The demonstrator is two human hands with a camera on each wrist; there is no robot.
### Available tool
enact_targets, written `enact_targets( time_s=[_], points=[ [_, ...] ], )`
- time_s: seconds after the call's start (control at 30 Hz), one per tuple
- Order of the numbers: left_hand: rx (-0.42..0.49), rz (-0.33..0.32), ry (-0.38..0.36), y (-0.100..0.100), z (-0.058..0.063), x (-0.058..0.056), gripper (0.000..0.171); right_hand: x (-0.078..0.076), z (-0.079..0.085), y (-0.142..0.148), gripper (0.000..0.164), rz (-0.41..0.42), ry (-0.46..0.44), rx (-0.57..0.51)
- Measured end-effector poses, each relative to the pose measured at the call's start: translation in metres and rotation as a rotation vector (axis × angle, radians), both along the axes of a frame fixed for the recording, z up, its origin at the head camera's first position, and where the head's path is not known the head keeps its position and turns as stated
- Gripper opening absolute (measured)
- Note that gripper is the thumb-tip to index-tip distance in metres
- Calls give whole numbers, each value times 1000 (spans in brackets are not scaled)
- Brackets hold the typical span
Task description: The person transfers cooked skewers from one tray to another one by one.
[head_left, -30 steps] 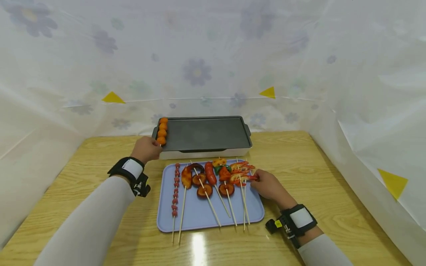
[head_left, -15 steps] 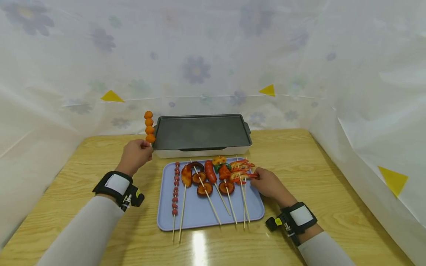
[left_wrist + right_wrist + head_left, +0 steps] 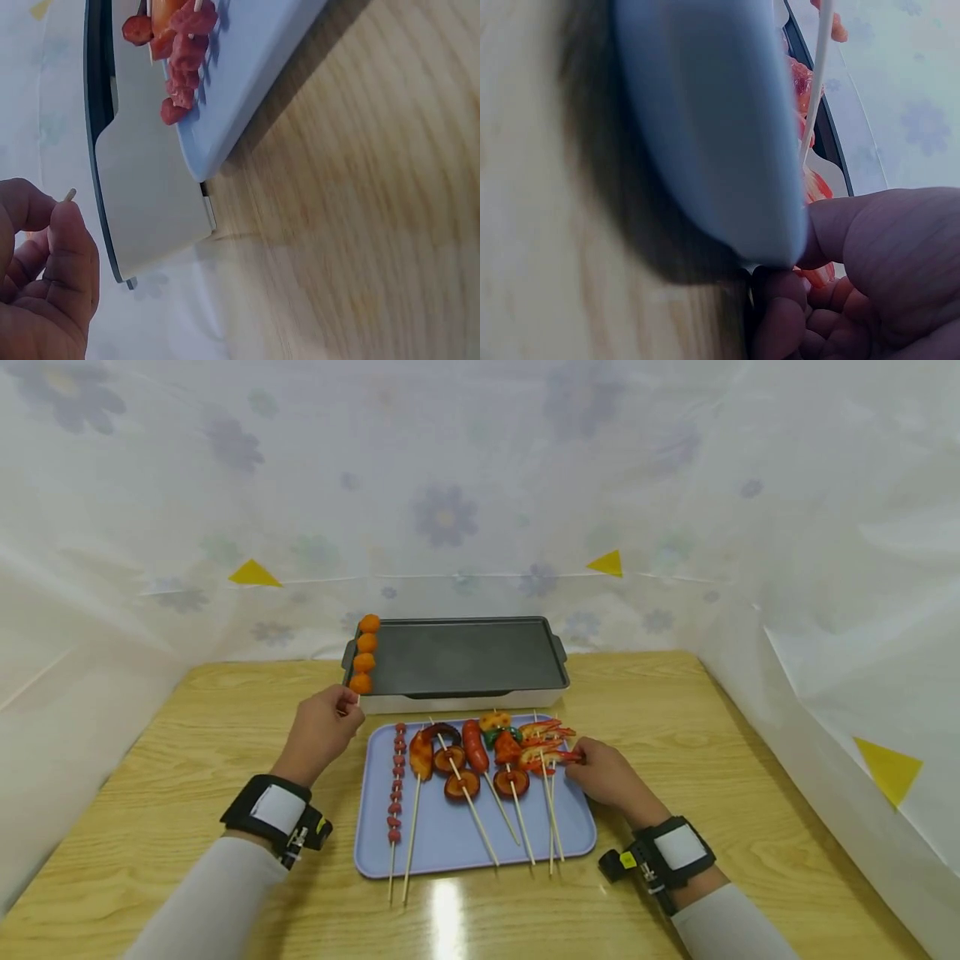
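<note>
My left hand [image 3: 321, 732] pinches the stick end of a skewer of orange balls [image 3: 365, 662] between thumb and finger. The balls lie over the left side of the black griddle [image 3: 465, 656]; whether they touch it I cannot tell. In the left wrist view the stick tip [image 3: 70, 195] pokes out of the pinch. My right hand [image 3: 611, 779] grips the right rim of the lavender tray [image 3: 465, 856], thumb on top and fingers beneath in the right wrist view. Beside its fingertips lie shrimp skewers [image 3: 546, 752].
On the tray lie a skewer of small red meat pieces [image 3: 395, 785], a sausage skewer [image 3: 475, 748], mushroom slices on a skewer [image 3: 461, 786] and a mixed vegetable skewer [image 3: 507, 748]. Several sticks overhang its front edge. A pale flowered sheet [image 3: 480, 485] hangs behind the wooden table [image 3: 675, 735].
The skewer of orange balls rose off the griddle's left side, swung left of it, then came back right over that side in my left hand. My right hand stays on the tray.
</note>
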State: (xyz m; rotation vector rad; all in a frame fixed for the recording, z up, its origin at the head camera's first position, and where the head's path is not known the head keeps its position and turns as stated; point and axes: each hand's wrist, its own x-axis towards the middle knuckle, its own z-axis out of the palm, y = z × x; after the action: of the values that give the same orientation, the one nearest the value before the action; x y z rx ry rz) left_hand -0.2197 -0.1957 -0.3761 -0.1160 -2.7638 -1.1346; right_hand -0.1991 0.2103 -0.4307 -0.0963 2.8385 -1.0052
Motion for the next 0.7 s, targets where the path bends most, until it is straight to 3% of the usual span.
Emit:
enact_targets(
  time_s=[0.27,0.5,0.7],
  points=[
    [-7,25,102,10,-12,19,17,1,1,-1,7,9,12,-11],
    [49,74,78,19,-20,36,16,1,1,0,7,25,30,-4],
    [81,86,33,22,-20,51,15,2,2,-1,7,21,10,-14]
  ],
)
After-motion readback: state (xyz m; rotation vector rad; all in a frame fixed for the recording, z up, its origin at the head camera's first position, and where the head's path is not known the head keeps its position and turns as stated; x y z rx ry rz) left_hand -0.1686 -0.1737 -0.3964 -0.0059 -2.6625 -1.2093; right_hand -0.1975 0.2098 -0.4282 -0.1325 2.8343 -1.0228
